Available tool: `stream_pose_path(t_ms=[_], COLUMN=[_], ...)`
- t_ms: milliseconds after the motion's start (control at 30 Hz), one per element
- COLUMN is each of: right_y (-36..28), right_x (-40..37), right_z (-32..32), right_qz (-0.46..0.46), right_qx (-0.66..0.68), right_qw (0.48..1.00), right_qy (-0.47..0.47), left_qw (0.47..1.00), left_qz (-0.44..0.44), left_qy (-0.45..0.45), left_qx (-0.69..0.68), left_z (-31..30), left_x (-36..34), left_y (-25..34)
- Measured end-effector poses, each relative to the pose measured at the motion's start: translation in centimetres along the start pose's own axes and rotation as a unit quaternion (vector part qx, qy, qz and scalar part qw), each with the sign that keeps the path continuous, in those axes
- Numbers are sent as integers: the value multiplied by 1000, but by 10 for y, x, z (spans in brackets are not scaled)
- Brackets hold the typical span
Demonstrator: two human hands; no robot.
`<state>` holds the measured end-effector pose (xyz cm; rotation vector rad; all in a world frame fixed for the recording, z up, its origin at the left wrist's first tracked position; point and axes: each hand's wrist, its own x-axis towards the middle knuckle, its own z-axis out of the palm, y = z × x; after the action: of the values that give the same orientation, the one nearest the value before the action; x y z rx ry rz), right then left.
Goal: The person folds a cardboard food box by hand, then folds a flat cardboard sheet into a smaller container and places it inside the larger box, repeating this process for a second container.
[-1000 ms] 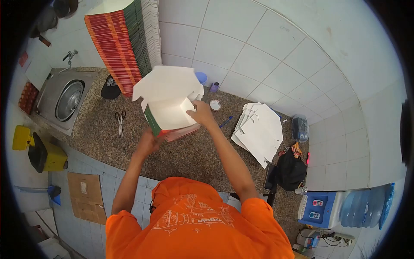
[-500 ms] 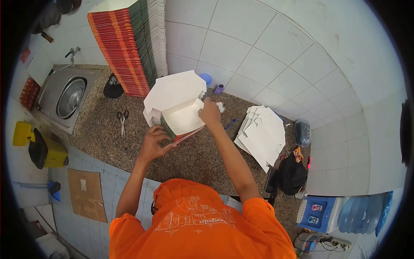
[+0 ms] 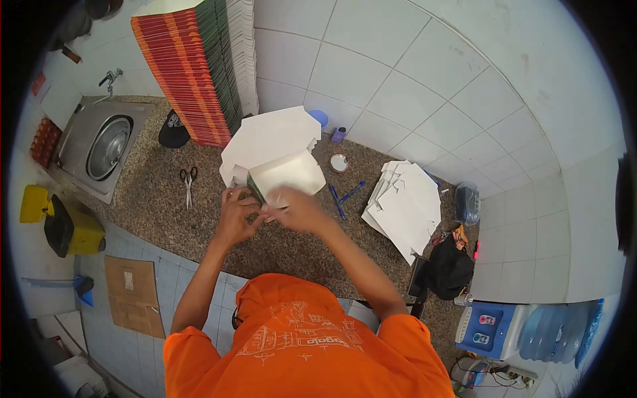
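Note:
A cardboard box (image 3: 288, 174), white inside with its lid raised toward the wall, sits on the speckled counter. My left hand (image 3: 237, 215) is closed on the box's near left corner. At the near side of the box, close to my left fingers, is my right hand (image 3: 292, 209); it is blurred, and what its fingers hold is unclear. A tall stack of folded red and green boxes (image 3: 192, 73) stands behind to the left. Flat white cardboard pieces (image 3: 406, 209) lie in a pile to the right.
Scissors (image 3: 188, 188) and a black cap (image 3: 174, 131) lie left of the box. Blue pens (image 3: 346, 194), a round lid (image 3: 339, 162) and a purple bottle (image 3: 338, 134) are to its right. A sink (image 3: 109, 146) is far left; a black bag (image 3: 450, 266) lies right.
My right hand has moved from the right side of the box to its near left corner, beside my left hand. Two pens and the round lid show more fully.

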<state>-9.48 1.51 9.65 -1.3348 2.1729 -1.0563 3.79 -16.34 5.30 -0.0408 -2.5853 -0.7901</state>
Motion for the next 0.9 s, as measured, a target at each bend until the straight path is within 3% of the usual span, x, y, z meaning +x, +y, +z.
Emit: stream_pose_path(t_ms=[33, 100, 167, 233, 333, 400, 433, 500, 667, 733, 900], right_y=[3, 11, 16, 13, 3, -10, -16, -28, -19, -17, -7], right_x=[-8, -18, -18, -19, -8, 7, 16, 37, 61, 59, 61], right_z=[13, 33, 39, 39, 27, 23, 26, 40, 56, 58, 69], right_qz=[1, -54, -60, -63, -71, 28, 29, 99, 126, 127, 95], right_qx=[0, -150, -159, -168, -166, -215, -217, -180, -211, -203, -219], right_qw=[1000, 987, 985, 983, 983, 973, 973, 973, 967, 968, 970], right_qy=[0, 26, 31, 41, -8, -73, -70, 103, 71, 70, 57], left_qw=[1000, 999, 998, 995, 992, 995, 997, 996, 992, 980, 975], left_qz=[8, 0, -11, -95, -98, -78, -59, -64, -116, -173, -210], left_qy=[8, 22, 39, 17, 50, 56, 59, 68, 59, 77, 72], left_qx=[19, 28, 40, 33, 64, 34, 1, -7, 1, 63, 26], left_z=[1, 5, 4, -1, -2, 13, 19, 28, 36, 38, 45], left_x=[0, -4, -8, -7, 0, -5, -4, -6, -15, -14, -11], left_y=[1, 2, 2, 0, -4, -22, -24, -21, -26, -16, -12])
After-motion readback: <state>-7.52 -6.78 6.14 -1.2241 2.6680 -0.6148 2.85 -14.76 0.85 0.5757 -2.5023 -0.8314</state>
